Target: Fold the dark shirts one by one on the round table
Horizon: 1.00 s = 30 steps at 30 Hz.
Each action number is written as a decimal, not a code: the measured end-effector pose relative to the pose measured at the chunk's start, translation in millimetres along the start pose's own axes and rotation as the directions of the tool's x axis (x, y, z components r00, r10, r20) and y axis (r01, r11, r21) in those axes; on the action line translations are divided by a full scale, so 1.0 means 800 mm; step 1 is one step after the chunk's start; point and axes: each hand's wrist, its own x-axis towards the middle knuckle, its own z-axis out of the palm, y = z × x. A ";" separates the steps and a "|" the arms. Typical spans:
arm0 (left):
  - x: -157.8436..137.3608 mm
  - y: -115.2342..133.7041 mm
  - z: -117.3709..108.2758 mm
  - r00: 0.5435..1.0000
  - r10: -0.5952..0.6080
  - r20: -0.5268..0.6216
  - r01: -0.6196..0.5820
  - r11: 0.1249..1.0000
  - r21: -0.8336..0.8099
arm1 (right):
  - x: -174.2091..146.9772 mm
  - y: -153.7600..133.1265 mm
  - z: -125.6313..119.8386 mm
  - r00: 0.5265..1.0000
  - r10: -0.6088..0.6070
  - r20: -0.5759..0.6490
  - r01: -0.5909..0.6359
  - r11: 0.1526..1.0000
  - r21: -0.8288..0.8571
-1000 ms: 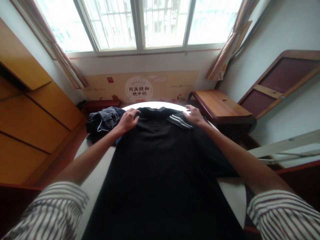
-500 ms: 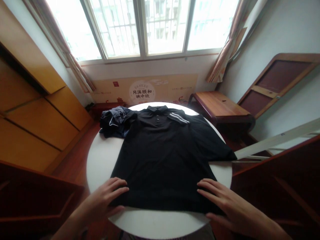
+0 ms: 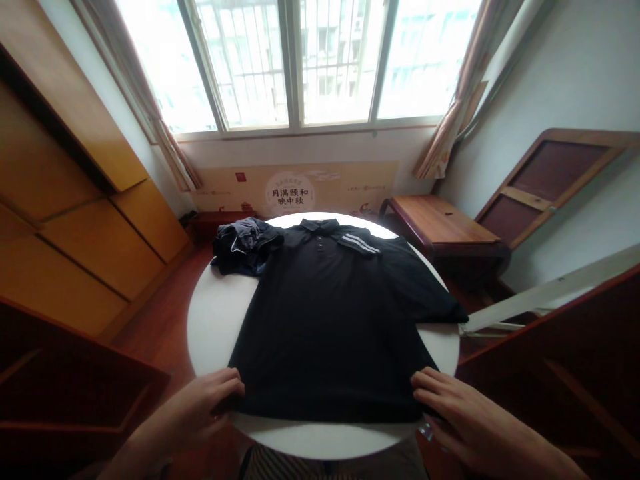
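A black polo shirt (image 3: 325,320) lies spread out on a round white table (image 3: 215,313), collar toward the window and hem toward me. White stripes mark the sleeve on the right. My left hand (image 3: 220,393) is closed on the shirt's lower left corner, fingers curled over the edge. At the opposite lower corner, my right hand (image 3: 440,400) has its fingers bent round the cloth. Both thumbs are largely hidden. A small shiny clear piece (image 3: 425,431) shows at the table rim beside my right hand.
A crumpled heap of dark clothing (image 3: 240,243) sits at the table's far left. More black cloth (image 3: 420,287) spreads under the shirt's right side. A wooden side table (image 3: 440,217) stands back right, orange cabinets (image 3: 95,247) at left, and dark red wooden panels (image 3: 565,380) flank me.
My hands were lying flat with fingers stretched over the shirt's lower sides. Now both have drawn outward to the corners and closed on the cloth. The view has shifted slightly.
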 end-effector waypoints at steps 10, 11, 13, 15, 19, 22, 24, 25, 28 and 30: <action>0.199 -0.091 -0.091 0.849 -0.160 -0.504 0.136 0.987 -0.085 | 0.241 0.010 -0.036 0.964 -0.264 0.041 0.254 0.953 0.163; 0.230 -0.105 -0.101 0.831 -0.182 -0.525 0.184 0.982 -0.049 | 0.274 0.011 -0.025 0.958 -0.285 0.020 0.278 0.946 0.164; 0.285 -0.130 -0.116 0.818 -0.192 -0.542 0.256 0.966 0.043 | 0.328 0.013 0.005 0.961 -0.275 -0.020 0.275 0.955 0.111; 0.328 -0.146 -0.123 0.808 -0.218 -0.548 0.316 0.944 0.091 | 0.362 0.017 0.039 0.971 -0.237 -0.027 0.238 0.970 0.047; 0.380 -0.161 -0.119 0.729 -0.348 -0.589 0.441 0.897 0.016 | 0.375 0.025 0.087 0.984 -0.171 -0.054 0.172 0.985 0.010; 0.397 -0.169 -0.121 0.644 -0.452 -0.617 0.517 0.852 -0.084 | 0.368 0.028 0.098 0.983 -0.155 -0.094 0.159 0.986 0.042; 0.399 -0.177 -0.130 0.576 -0.515 -0.635 0.568 0.811 -0.142 | 0.366 0.028 0.097 0.983 -0.157 -0.098 0.164 0.985 0.060; 0.399 -0.182 -0.138 0.533 -0.549 -0.644 0.595 0.784 -0.176 | 0.366 0.028 0.096 0.983 -0.157 -0.099 0.164 0.984 0.066; 0.393 -0.197 -0.164 0.402 -0.642 -0.653 0.657 0.699 -0.283 | 0.368 0.028 0.094 0.983 -0.158 -0.098 0.166 0.983 0.078; 0.390 -0.206 -0.181 0.348 -0.688 -0.637 0.675 0.655 -0.340 | 0.368 0.028 0.094 0.982 -0.158 -0.099 0.167 0.983 0.081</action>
